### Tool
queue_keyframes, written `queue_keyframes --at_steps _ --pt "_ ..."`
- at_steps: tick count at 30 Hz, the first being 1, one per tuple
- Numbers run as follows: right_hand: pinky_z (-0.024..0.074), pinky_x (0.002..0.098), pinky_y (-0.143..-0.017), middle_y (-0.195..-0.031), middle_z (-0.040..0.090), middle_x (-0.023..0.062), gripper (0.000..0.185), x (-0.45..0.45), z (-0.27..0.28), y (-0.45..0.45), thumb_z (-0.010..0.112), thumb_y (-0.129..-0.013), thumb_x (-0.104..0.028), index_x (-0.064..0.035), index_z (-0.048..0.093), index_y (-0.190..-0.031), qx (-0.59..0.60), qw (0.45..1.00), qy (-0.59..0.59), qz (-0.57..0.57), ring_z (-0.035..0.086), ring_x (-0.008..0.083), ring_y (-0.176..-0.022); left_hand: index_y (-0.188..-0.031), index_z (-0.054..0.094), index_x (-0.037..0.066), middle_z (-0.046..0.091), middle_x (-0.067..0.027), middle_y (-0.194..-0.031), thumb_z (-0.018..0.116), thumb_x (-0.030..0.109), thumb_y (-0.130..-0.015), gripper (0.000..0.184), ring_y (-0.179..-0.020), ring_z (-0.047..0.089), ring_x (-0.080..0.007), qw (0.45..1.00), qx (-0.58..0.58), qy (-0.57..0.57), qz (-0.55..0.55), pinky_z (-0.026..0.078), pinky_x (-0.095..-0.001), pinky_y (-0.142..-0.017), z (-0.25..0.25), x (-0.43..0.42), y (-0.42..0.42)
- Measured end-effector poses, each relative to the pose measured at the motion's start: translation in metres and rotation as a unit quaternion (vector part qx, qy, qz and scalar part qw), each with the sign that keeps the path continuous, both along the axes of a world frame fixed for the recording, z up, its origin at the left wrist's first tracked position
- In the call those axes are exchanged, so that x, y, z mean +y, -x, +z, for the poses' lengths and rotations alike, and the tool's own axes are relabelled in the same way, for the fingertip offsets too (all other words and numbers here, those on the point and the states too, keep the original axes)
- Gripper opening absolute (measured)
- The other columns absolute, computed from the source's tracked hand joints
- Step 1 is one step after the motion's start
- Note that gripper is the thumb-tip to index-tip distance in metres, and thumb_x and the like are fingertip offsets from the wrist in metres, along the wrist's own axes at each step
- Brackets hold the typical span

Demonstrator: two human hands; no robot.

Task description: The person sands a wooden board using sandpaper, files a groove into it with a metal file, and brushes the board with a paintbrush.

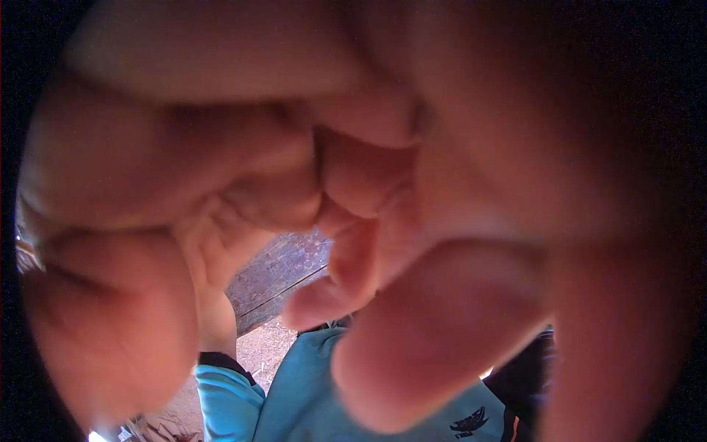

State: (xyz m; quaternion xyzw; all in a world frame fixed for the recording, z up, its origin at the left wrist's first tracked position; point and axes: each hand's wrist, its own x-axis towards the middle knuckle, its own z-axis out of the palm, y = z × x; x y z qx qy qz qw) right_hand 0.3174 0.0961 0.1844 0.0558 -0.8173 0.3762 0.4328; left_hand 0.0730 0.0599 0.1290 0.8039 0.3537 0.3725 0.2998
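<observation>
Both hands fill most of the head view, very close to the lens and blurred. My left hand (pixel 140 169) covers the left side, its fingers bent and closed in front of the camera, with its wrist running down to a teal sleeve (pixel 228 401). From the right comes my right hand (pixel 456 295), its fingers curled, with rounded fingertips pointing down and left. The two hands overlap or nearly meet near the middle. Whatever their fingers close around is hidden beyond the frame edge or too close to make out.
Between the hands shows part of a worn, dark wooden surface (pixel 272 276) with a seam. Below it lies pale ground (pixel 261 350) with small bits scattered on it. A teal garment (pixel 309 398) with a dark logo on the wearer's body fills the bottom middle.
</observation>
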Motion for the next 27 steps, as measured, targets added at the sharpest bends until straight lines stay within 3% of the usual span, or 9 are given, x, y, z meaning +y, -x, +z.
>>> queue_keyframes --at_steps 15,23,25,27 --pt "0.0404 0.0334 -0.070 -0.080 0.052 0.0114 0.054 0.009 -0.005 -0.001 0.026 -0.095 -0.046 0.0015 0.051 -0.092 0.013 1.000 -0.006 0.016 0.051 0.0178 -0.077 -0.092 0.059 -0.001 0.061 -0.0091 -0.072 0.053 0.024 -0.091 0.026 -0.064 0.057 -0.0121 0.999 -0.007 0.052 0.008 0.045 -0.0246 -0.057 0.009 -0.008 0.003" --pt "0.0407 0.0321 -0.066 -0.073 0.052 0.0098 0.051 0.010 -0.005 -0.011 0.028 -0.096 -0.044 0.0006 0.052 -0.087 -0.023 1.000 0.004 -0.004 0.050 0.0159 -0.071 -0.089 0.058 -0.001 0.060 -0.0084 -0.068 0.055 0.025 -0.090 0.026 -0.061 0.056 -0.0117 0.966 -0.010 0.254 0.055 0.044 -0.0245 -0.055 0.027 -0.003 0.028" --pt "0.0408 0.0318 -0.065 -0.072 0.052 0.0094 0.050 0.009 -0.001 -0.013 0.029 -0.096 -0.043 0.0004 0.052 -0.085 -0.049 0.999 -0.003 -0.014 0.050 0.0154 -0.070 -0.088 0.058 -0.001 0.060 -0.0083 -0.067 0.055 0.025 -0.090 0.026 -0.060 0.056 -0.0116 0.964 0.030 0.237 0.114 0.044 -0.0245 -0.054 0.012 0.008 0.034" --pt "0.0408 0.0314 -0.064 -0.070 0.051 0.0089 0.050 0.008 0.005 -0.016 0.029 -0.096 -0.043 0.0002 0.052 -0.084 -0.075 0.997 -0.007 -0.018 0.050 0.0149 -0.068 -0.092 0.057 0.000 0.060 -0.0083 -0.069 0.060 0.025 -0.087 0.026 -0.063 0.058 -0.0157 0.975 0.085 0.104 0.178 0.046 -0.0282 -0.059 -0.035 0.022 0.048"
